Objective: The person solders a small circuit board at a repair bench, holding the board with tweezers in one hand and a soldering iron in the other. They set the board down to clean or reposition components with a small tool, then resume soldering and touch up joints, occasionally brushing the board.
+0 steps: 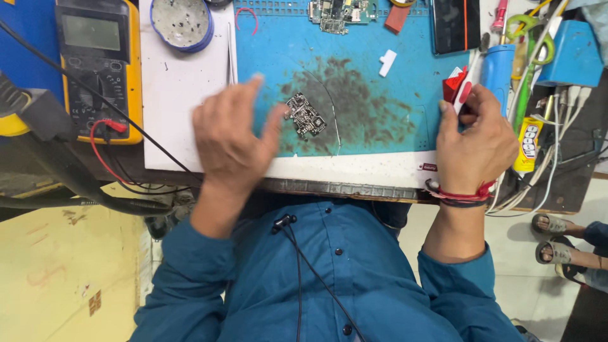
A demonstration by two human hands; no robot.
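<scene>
Your table carries a blue work mat, stained dark in the middle, with a white board beside it on your left. At the far left stands a yellow multimeter, its red and black leads trailing off the table edge.

Your left hand hovers over the seam between the white board and the mat, blurred, fingers spread and loose; its grip is released and holds nothing. The thumb points toward a small circuit board, which lies flat on the dark stain just beside that hand, not touching it as far as you can see.

Your right hand sits at the mat's right edge, grip clenched around a small red and white object that pokes up above your fingers; what it is cannot be told.

A round blue tin rests at the top of the white board. A small white plastic piece lies alone on the mat.
</scene>
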